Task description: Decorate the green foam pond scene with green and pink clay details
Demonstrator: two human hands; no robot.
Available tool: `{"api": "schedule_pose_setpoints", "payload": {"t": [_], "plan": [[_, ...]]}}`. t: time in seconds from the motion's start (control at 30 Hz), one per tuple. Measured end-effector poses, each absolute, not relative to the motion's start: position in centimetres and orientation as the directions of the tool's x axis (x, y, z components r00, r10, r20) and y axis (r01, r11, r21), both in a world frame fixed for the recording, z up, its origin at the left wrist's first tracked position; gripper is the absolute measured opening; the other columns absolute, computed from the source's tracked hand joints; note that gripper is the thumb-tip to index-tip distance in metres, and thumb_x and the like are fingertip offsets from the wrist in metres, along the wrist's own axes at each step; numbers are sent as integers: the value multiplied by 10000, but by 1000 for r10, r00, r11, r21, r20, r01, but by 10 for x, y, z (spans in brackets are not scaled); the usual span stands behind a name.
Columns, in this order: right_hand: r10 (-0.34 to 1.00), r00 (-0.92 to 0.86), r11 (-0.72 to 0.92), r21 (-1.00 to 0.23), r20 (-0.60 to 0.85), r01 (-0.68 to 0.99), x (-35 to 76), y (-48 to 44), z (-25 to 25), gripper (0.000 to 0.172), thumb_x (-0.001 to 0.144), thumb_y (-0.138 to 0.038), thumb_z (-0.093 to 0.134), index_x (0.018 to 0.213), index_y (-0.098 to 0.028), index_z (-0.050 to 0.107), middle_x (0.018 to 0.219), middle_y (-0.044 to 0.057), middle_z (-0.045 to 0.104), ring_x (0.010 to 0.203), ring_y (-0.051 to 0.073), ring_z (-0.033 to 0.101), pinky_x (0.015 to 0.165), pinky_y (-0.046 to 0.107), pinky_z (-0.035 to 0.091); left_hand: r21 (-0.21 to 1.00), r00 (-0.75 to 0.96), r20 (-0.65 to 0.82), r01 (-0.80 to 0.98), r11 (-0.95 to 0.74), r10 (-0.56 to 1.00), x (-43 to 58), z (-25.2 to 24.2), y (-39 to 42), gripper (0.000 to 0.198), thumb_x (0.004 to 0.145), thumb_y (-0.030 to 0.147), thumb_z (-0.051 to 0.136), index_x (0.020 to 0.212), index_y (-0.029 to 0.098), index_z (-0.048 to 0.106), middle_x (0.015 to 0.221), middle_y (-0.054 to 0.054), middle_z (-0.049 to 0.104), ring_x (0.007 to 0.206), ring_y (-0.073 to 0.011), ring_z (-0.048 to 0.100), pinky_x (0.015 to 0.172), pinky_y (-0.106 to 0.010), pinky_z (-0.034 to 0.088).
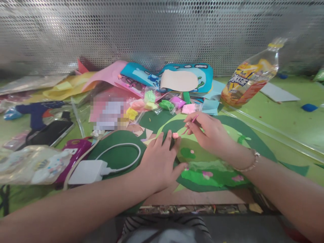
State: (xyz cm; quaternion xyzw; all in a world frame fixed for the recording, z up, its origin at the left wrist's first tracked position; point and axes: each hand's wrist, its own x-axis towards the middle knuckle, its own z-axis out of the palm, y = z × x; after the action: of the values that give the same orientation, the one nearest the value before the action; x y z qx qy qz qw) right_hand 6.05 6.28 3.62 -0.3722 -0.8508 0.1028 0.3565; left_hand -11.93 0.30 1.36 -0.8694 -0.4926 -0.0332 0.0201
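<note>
My right hand (205,130) pinches a thin pink modelling tool (190,124), its tip pointing down and left. Just left of that tip sits a small pink clay flower (175,135), next to the fingertips of my left hand (162,158). That hand lies flat with its fingers spread, over the left side of the green paper artwork (255,148). Layered greens make up the artwork, and a bright green clay strip (217,179) with pink spots runs along its lower part. A darker green clay patch (187,153) shows between my hands.
Bagged soft clay in several colours (165,104) lies behind the artwork. A tilted drink bottle (250,77) stands at the back right. On the left are a white charger (87,171) with its cable, a black phone (54,131) and a blue glue gun (37,113).
</note>
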Motion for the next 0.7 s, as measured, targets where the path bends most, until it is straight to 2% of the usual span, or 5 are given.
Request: {"api": "schedule_pose_setpoints", "payload": {"t": [0.27, 0.47, 0.7], "plan": [[697, -508, 716, -441, 506, 542, 58, 63, 34, 113, 900, -131, 396, 940, -167, 496, 745, 21, 585, 686, 122, 567, 663, 263, 448, 2, 523, 107, 850, -526, 845, -119, 15, 3, 682, 865, 606, 313, 1357, 136, 359, 1430, -201, 279, 1240, -376, 326, 974, -492, 317], [691, -478, 718, -437, 542, 542, 57, 65, 33, 98, 906, -144, 399, 923, -173, 491, 757, 23, 571, 703, 129, 557, 677, 276, 444, -8, 526, 132, 848, -530, 840, -120, 15, 2, 678, 857, 599, 348, 1338, 122, 379, 1425, -209, 276, 1208, -365, 351, 958, -489, 333], [649, -527, 757, -397, 549, 519, 56, 66, 33, 113, 912, -149, 379, 884, -181, 484, 806, 38, 568, 758, 143, 554, 711, 296, 448, 24, 536, 136, 839, -544, 833, -118, 14, 5, 676, 833, 611, 401, 1304, 126, 412, 1405, -211, 309, 1266, -347, 309, 1008, -489, 288]]}}
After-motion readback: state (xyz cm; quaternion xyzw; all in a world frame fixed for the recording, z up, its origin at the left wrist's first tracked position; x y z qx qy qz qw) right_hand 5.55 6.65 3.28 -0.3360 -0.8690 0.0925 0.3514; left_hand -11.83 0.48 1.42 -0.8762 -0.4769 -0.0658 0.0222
